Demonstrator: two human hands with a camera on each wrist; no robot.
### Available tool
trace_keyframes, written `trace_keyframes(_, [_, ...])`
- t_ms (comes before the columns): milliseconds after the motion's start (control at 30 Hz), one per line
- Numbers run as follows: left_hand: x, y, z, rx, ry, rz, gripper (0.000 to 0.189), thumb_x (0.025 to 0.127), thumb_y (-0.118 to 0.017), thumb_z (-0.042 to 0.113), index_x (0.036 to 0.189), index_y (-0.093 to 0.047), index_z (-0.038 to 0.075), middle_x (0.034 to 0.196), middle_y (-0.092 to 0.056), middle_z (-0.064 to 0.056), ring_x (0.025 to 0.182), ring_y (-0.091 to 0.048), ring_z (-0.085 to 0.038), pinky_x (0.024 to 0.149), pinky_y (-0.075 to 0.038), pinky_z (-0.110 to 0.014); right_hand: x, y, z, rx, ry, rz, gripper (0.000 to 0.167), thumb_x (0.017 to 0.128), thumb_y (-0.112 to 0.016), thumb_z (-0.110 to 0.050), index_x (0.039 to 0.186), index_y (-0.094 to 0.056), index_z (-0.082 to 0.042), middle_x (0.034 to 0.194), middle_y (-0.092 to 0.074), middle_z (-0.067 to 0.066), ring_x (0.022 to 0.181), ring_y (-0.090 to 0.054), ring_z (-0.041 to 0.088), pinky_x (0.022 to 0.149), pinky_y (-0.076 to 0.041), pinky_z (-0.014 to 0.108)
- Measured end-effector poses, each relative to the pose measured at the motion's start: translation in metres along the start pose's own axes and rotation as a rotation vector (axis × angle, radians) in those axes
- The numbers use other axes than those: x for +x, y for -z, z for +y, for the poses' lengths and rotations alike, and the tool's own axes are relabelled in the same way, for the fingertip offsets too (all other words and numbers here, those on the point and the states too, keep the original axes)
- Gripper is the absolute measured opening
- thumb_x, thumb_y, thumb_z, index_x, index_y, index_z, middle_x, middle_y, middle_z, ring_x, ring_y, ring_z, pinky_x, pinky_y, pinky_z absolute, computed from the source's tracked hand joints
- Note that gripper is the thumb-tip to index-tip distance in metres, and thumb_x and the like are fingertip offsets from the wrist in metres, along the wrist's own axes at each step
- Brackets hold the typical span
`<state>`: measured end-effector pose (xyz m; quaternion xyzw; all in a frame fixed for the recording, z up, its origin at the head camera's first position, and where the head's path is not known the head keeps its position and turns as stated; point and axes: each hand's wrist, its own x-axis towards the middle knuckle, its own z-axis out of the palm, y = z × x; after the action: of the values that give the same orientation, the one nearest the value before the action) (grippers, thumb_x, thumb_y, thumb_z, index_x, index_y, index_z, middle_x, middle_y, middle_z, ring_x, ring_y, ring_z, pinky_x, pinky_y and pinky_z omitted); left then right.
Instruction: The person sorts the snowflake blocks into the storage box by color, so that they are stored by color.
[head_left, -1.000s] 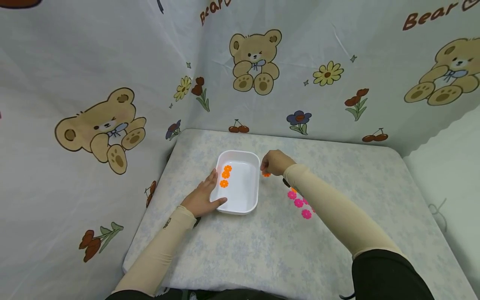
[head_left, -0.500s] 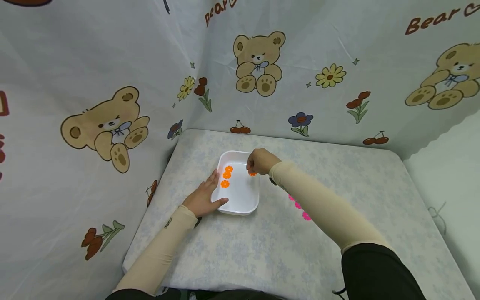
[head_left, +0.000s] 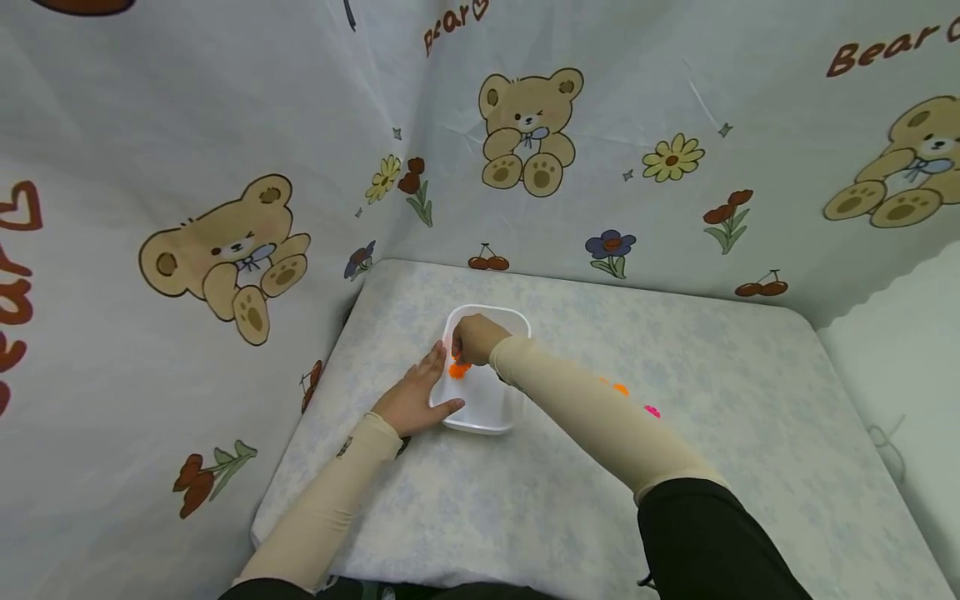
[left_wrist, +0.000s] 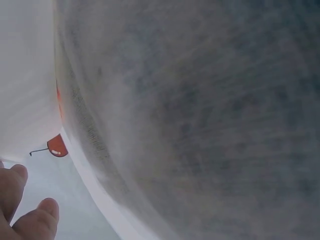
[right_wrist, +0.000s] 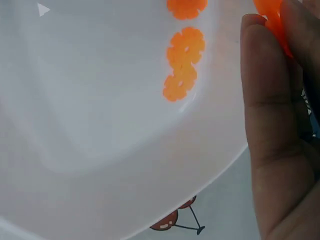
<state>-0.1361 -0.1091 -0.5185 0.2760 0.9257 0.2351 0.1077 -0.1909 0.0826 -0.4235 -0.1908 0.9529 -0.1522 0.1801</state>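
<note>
A white rectangular tray (head_left: 495, 408) stands on the table, with orange flower-shaped plastic discs (right_wrist: 185, 47) lying along one side of its floor. My right hand (head_left: 478, 340) is over the tray's left part and pinches another orange flower-shaped disc (right_wrist: 271, 15) between thumb and finger. In the head view this hand hides most of the lying discs. My left hand (head_left: 412, 400) rests against the tray's left side with fingers extended and thumb spread over the near left corner. Only some fingertips (left_wrist: 42, 220) of it show in the left wrist view.
On the table right of the tray lie orange discs (head_left: 620, 389) and a pink disc (head_left: 652, 411), partly behind the right forearm. A cloth printed with bears (head_left: 528, 133) hangs behind and to the left of the table (head_left: 720, 358).
My right hand has carried an orange disc leftward from the table beside the tray, over the right rim and to the lying discs. The left hand stays at the tray's side.
</note>
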Motion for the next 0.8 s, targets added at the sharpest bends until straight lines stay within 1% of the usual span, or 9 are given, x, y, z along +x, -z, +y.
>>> trace_keyframes(200, [0.001, -0.002, 0.001, -0.01, -0.01, -0.001, 0.105, 0.099, -0.055, 0.069, 0.166, 0.008, 0.019, 0.176, 0.007, 0.003, 0.163, -0.01, -0.019, 0.133, -0.018, -0.049, 0.009, -0.019, -0.003, 0.008, -0.017, -0.012, 0.009, 0.085, -0.085, -0.006, 0.088, -0.078, -0.011, 0.077, -0.07, -0.003, 0.071, -0.058, 0.009, 0.069, -0.052, 0.021])
trace_keyframes(333, [0.002, -0.002, 0.001, -0.008, -0.013, -0.008, 0.104, 0.099, -0.054, 0.069, 0.165, 0.009, 0.019, 0.175, 0.008, 0.003, 0.163, -0.008, -0.017, 0.133, -0.018, -0.048, 0.016, -0.028, -0.001, -0.002, -0.035, -0.004, 0.01, 0.083, -0.086, -0.007, 0.084, -0.077, -0.012, 0.074, -0.07, -0.004, 0.07, -0.058, 0.008, 0.068, -0.051, 0.02])
trace_keyframes(567, [0.002, -0.002, -0.002, -0.005, -0.013, 0.007, 0.102, 0.099, -0.055, 0.069, 0.166, 0.001, 0.016, 0.176, 0.007, 0.003, 0.163, -0.009, -0.019, 0.132, -0.02, -0.049, 0.032, -0.047, 0.004, 0.005, -0.052, -0.035, 0.014, 0.081, -0.089, -0.013, 0.08, -0.075, -0.014, 0.076, -0.07, -0.007, 0.073, -0.059, 0.008, 0.07, -0.051, 0.019])
trace_keyframes(733, [0.003, -0.003, -0.004, -0.013, -0.02, 0.011, 0.103, 0.098, -0.055, 0.069, 0.166, -0.001, 0.014, 0.176, 0.006, 0.003, 0.163, -0.008, -0.018, 0.132, -0.02, -0.05, 0.038, -0.054, 0.005, -0.002, -0.072, -0.058, 0.016, 0.083, -0.089, -0.015, 0.079, -0.074, -0.015, 0.079, -0.072, -0.005, 0.075, -0.061, 0.01, 0.074, -0.055, 0.022])
trace_keyframes(800, [0.003, -0.004, -0.006, -0.02, -0.026, 0.023, 0.103, 0.098, -0.056, 0.068, 0.167, -0.003, 0.013, 0.176, 0.004, 0.001, 0.163, -0.009, -0.018, 0.132, -0.02, -0.051, 0.039, -0.056, 0.004, -0.005, -0.077, -0.062, 0.016, 0.083, -0.089, -0.015, 0.079, -0.074, -0.016, 0.081, -0.071, -0.005, 0.077, -0.061, 0.01, 0.076, -0.056, 0.023])
